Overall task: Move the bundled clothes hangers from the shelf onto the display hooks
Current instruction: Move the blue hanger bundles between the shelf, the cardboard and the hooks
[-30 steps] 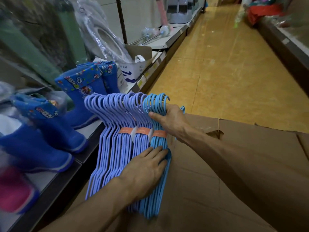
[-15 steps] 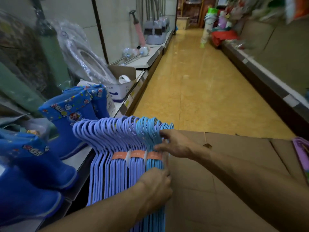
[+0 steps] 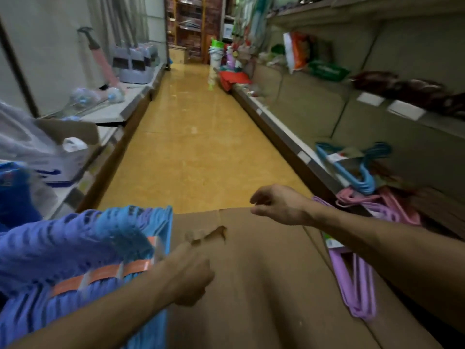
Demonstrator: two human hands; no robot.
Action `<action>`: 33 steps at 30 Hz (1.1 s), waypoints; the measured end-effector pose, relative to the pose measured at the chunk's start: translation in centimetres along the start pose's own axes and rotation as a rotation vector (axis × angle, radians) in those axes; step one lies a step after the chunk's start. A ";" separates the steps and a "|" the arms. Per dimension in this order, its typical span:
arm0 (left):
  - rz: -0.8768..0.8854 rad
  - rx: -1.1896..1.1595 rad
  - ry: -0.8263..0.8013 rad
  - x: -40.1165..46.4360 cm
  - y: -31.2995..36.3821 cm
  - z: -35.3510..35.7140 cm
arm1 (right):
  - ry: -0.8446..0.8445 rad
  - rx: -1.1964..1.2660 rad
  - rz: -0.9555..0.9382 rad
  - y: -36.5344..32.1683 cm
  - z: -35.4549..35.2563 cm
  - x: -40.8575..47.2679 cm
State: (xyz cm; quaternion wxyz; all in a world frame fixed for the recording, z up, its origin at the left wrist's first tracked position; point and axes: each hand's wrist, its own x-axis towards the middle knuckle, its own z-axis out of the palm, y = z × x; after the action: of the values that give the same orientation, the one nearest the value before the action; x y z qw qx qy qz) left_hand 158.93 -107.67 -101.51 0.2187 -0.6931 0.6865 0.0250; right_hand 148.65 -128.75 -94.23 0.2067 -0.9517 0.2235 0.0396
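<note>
Head view: left hand [image 3: 188, 274] clenched beside the banded blue plastic hangers [image 3: 83, 250], grip unclear through blur. Right hand [image 3: 279, 204] loosely curled, empty, above flat brown cardboard [image 3: 264, 285].

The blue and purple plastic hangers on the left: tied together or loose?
Tied together. The blue and purple plastic hangers form packed bunches crossed by orange paper bands; the left hand grips them.

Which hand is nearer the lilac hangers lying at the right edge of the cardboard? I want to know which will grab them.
Right. The right hand hangs loosely curled just up-left of the lilac hangers; the left hand is across the cardboard, against the blue hanger bundle.
</note>
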 end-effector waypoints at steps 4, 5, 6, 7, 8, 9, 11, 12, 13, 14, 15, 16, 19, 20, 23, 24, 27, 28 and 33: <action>-0.013 -0.171 0.160 1.7 0.6 -3.6 | 0.087 0.059 -0.018 3.8 -1.0 -0.4; 0.003 -0.242 0.205 2.5 1.0 -4.1 | 0.120 0.078 -0.014 4.7 -1.4 -0.6; 0.013 -0.293 0.224 3.1 1.5 -4.8 | 0.145 0.098 -0.011 5.7 -1.7 -0.7; 0.008 -0.318 0.235 3.9 1.6 -5.4 | 0.158 0.121 -0.009 6.7 -2.1 -0.9; -0.005 -0.345 0.269 5.1 1.7 -5.7 | 0.164 0.140 -0.006 7.7 -2.5 -1.0; -0.018 -0.362 0.292 6.2 2.0 -6.2 | 0.170 0.149 -0.003 8.8 -2.9 -1.1; -0.041 -0.422 0.306 8.9 2.9 -7.4 | 0.190 0.163 0.012 11.3 -4.0 -1.5; -0.044 -0.462 0.327 10.2 3.3 -8.1 | 0.204 0.178 0.025 12.7 -4.6 -1.7; -0.050 -0.513 0.344 11.6 3.8 -8.8 | 0.221 0.198 0.037 14.0 -5.3 -1.9; -0.053 -0.573 0.361 12.9 4.3 -9.6 | 0.244 0.214 0.049 15.5 -5.9 -2.2; -0.057 -0.634 0.377 14.3 4.9 -10.3 | 0.269 0.225 0.066 17.0 -6.6 -2.4; -0.053 -0.689 0.398 15.7 5.4 -11.1 | 0.293 0.233 0.089 18.6 -7.2 -2.7; -0.077 -0.872 0.461 19.8 6.7 -13.1 | 0.366 0.273 0.177 23.5 -9.3 -3.3; -0.091 -0.942 0.478 21.1 7.1 -13.6 | 0.405 0.290 0.219 25.2 -9.9 -3.4; -0.138 -1.139 0.486 24.6 7.4 -15.1 | 0.519 0.363 0.393 31.0 -11.3 -2.7; -0.150 -1.180 0.498 25.7 7.4 -15.6 | 0.538 0.387 0.459 32.9 -11.4 -2.2; -0.211 -1.313 0.532 28.5 7.4 -17.0 | 0.535 0.427 0.574 37.2 -11.1 -0.3; -0.238 -1.355 0.539 29.4 7.4 -17.4 | 0.534 0.438 0.600 38.1 -11.1 0.5; -0.295 -1.490 0.548 33.1 7.5 -18.6 | 0.528 0.489 0.677 40.5 -10.8 3.6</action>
State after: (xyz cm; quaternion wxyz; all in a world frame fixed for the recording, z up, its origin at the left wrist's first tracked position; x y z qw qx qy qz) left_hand 148.64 -144.78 -97.80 -0.4757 -0.7218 0.4200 0.2762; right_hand 133.74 -167.67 -100.19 0.3359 -0.7269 0.5675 -0.1916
